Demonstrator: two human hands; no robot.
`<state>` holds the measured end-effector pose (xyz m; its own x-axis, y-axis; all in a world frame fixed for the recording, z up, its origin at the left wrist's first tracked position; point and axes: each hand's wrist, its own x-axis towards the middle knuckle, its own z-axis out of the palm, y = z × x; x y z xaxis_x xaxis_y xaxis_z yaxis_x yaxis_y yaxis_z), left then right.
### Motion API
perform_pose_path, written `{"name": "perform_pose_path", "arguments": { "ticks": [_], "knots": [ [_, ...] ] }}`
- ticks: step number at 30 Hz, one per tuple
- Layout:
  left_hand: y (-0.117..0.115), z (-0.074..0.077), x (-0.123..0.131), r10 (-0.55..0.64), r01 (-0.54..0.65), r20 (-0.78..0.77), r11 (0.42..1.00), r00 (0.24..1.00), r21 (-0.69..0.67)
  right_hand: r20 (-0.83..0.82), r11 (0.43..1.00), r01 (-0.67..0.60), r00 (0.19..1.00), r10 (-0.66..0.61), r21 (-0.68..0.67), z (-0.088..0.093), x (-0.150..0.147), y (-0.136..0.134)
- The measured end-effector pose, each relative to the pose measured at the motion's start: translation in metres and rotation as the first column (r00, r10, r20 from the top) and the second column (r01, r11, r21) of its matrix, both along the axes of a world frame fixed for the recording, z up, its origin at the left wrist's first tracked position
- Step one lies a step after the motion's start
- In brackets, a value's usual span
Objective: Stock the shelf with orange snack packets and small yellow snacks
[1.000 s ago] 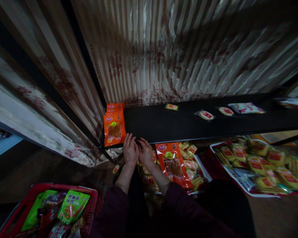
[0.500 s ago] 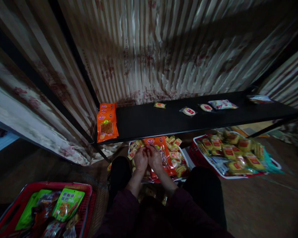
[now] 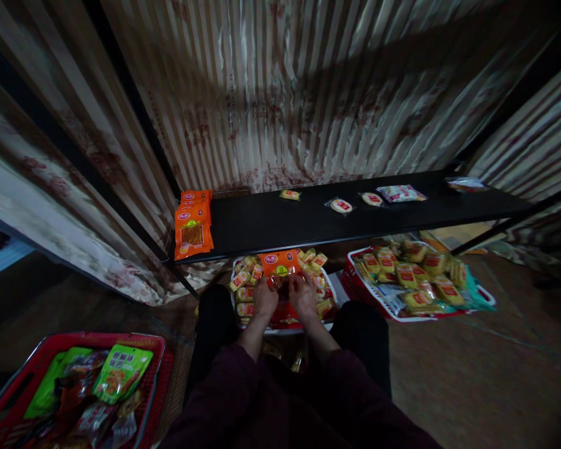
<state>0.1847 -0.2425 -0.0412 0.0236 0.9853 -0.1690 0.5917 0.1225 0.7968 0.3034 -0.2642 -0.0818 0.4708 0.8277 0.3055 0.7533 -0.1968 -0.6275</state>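
Between my knees, an orange snack packet with a clear window is held by its two sides over a basket. My left hand is closed on the packet's left edge, and my right hand grips its right edge. Beneath it, the white-rimmed basket is full of small yellow wrapped biscuits. More orange is visible below the hands, perhaps another packet. On the left end of the black shelf, several similar orange packets lie overlapping in a row.
Small wrapped snacks and a white-pink packet lie along the shelf. To the right stands a red basket heaped with yellow packs. At lower left is another red basket with green pouches. Striped curtain hangs behind.
My hands have moved apart, from together at the packet's top to its two sides. The packet is now upright and facing me. The view has shifted slightly.
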Motion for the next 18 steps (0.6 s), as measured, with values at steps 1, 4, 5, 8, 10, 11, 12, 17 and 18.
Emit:
{"name": "perform_pose_path", "arguments": {
  "ticks": [1,4,5,8,10,11,12,17,18],
  "knots": [
    [0.0,0.0,0.0,0.008,-0.008,0.008,1.0,1.0,-0.002,0.004,1.0,-0.002,1.0,0.002,-0.012,-0.001,0.004,-0.002],
    [0.0,-0.004,-0.001,0.011,-0.011,0.029,0.999,1.0,-0.032,0.029,0.998,-0.003,1.0,0.005,-0.056,-0.004,0.013,-0.007],
    [0.0,-0.005,-0.001,0.001,0.001,0.035,0.999,0.999,-0.045,0.041,0.997,-0.007,0.999,0.01,-0.075,-0.005,0.015,-0.008],
    [0.0,-0.009,-0.003,-0.036,0.039,0.051,0.998,0.998,-0.058,0.06,0.992,-0.033,0.997,0.04,-0.122,-0.006,0.02,-0.009],
    [0.001,-0.01,-0.004,-0.042,0.046,0.06,0.997,0.997,-0.056,0.058,0.99,-0.04,0.997,0.048,-0.134,-0.006,0.02,-0.009],
    [0.002,-0.011,-0.004,-0.043,0.046,0.064,0.997,0.997,-0.057,0.058,0.989,-0.041,0.997,0.049,-0.139,-0.005,0.02,-0.008],
    [0.002,-0.012,-0.004,-0.042,0.046,0.07,0.997,0.997,-0.057,0.058,0.989,-0.038,0.997,0.047,-0.144,-0.005,0.021,-0.007],
    [0.004,-0.014,-0.003,-0.026,0.034,0.148,0.998,0.989,-0.058,0.045,0.985,0.007,0.999,0.001,-0.173,0.003,0.021,-0.003],
    [0.004,-0.014,-0.003,-0.019,0.03,0.172,0.998,0.985,-0.061,0.032,0.982,0.025,0.999,-0.02,-0.186,0.006,0.02,-0.002]
  ]
}}
